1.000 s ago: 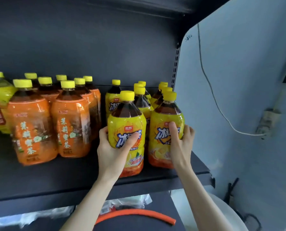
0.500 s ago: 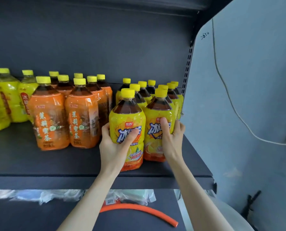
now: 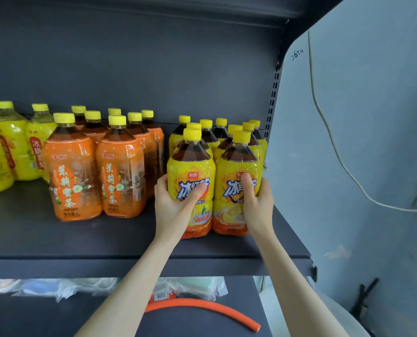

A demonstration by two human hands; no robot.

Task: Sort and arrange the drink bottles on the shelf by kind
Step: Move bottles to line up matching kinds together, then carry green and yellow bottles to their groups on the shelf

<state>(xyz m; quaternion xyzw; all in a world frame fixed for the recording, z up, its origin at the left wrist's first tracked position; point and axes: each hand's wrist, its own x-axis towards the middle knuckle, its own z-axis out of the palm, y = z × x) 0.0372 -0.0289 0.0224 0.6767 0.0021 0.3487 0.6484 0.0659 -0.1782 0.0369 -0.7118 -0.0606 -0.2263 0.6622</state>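
Two yellow-labelled iced tea bottles stand side by side at the front right of the dark shelf. My left hand is wrapped around the left front bottle. The right front bottle is gripped by my right hand. Behind them stand several more iced tea bottles of the same kind. To their left is a block of orange-labelled tea bottles. Further left are yellow bottles with pale drink.
The shelf's perforated upright and a pale wall panel close off the right side. A white cable hangs on the wall. The lower shelf holds plastic-wrapped packs and an orange hose.
Both hands have slid the two front iced tea bottles back and closer together on the shelf. The camera has pulled back, bringing more bottles on the left into view.
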